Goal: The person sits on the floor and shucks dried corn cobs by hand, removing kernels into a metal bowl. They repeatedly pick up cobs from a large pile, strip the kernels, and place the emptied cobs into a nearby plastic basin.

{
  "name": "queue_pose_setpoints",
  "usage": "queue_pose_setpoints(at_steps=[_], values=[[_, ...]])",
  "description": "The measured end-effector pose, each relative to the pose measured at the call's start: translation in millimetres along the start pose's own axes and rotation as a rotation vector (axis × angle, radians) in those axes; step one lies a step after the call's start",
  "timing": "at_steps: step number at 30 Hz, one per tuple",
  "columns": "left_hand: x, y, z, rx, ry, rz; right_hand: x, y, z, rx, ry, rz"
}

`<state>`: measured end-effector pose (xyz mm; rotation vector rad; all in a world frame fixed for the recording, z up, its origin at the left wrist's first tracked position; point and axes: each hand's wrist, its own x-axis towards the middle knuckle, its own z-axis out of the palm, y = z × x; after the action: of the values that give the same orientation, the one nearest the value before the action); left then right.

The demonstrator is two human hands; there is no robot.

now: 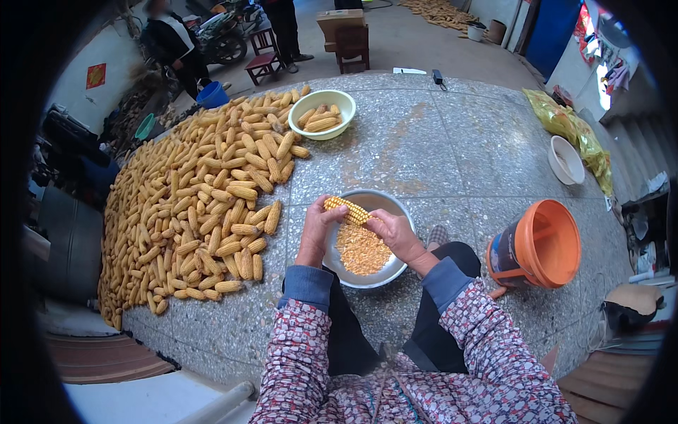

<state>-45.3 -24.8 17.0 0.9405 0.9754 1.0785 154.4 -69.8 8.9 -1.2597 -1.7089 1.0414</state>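
A yellow ear of corn (347, 210) is held between my two hands, over a metal basin (401, 268). My left hand (319, 228) grips its left end, the thumb lying along the kernels. At the other end, my right hand (394, 233) has its fingers and thumb on the tip, which they partly hide. Loose corn kernels (363, 252) cover the bottom of the basin, which stands on the floor between my knees.
A large heap of corn ears (196, 212) spreads over the left floor. Beyond it sits a pale green basin (347, 119) with several ears. An orange bucket (503, 249) stands at right, near a white bowl (565, 159) and a yellow plastic sack (572, 127). Two people (177, 47) stand at the back.
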Motion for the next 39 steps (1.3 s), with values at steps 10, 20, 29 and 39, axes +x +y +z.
queue_pose_setpoints(at_steps=[10,20,29,39], values=[[6,-13,4,-0.001,0.037,-0.046,1,5,0,-0.046,0.093,-0.015],[5,-9,10,0.024,0.043,-0.064,0,11,6,-0.055,-0.004,-0.039],[1,1,21,0.075,0.054,0.036,1,22,12,0.451,-0.046,0.164],[4,-4,23,0.076,0.095,0.080,-1,1,11,0.768,0.049,0.483]])
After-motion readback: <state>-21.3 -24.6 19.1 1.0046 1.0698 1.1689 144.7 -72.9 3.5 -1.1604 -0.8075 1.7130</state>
